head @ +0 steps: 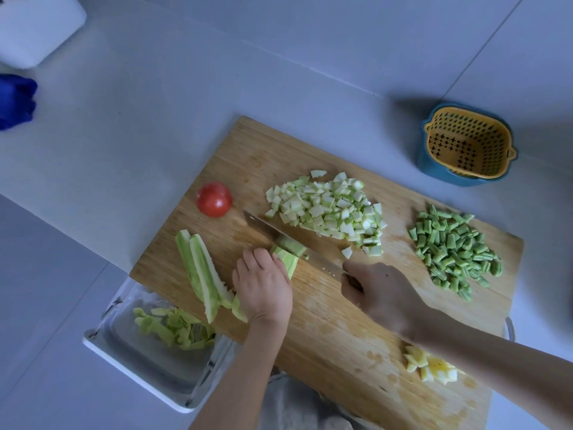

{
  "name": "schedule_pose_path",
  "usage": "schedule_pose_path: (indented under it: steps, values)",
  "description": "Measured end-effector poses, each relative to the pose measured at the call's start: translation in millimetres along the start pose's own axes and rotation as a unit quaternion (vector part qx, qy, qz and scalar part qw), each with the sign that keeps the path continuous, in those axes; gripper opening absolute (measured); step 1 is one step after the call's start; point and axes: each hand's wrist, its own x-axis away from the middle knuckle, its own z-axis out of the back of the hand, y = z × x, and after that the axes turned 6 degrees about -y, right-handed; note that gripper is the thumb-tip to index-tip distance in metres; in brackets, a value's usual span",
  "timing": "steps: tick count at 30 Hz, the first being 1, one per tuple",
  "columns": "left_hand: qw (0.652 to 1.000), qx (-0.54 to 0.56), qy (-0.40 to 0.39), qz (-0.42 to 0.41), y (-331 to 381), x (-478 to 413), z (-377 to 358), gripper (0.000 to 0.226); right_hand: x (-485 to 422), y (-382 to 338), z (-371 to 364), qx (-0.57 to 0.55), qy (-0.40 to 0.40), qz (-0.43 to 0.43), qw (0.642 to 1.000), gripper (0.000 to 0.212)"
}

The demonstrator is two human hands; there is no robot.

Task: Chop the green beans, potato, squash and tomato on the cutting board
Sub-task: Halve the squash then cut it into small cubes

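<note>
L hand (263, 285): fingers curled, pressed together, holding down squash strips (286, 254). Strips stick out just past fingertips, long axis across the blade, cut end twd far edge of cutting board (325, 321). Knife (279, 235) rests on strips right beside knuckles, tip twd far-left corner. R hand (381, 293) wrapped round handle. Beyond blade: diced squash (328, 209), mid-board. Green beans (452, 252) chopped, by right edge. Tomato (214, 199) whole, nr left edge.
</note>
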Motion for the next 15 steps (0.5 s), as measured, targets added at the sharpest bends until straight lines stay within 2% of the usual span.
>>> schedule_pose_path:
  steps: [7,15]
  values:
    - [0.999,0.013,0.017,-0.024,-2.1,1.5,-3.3,0.005,9.6,-6.5,2.7,0.042,0.011,0.006,0.999,0.029]
    - [0.999,0.024,0.017,-0.030,-3.2,1.4,-4.5,0.009,-6.3,-7.2,-3.2,0.024,-0.005,-0.003,1.000,0.021]
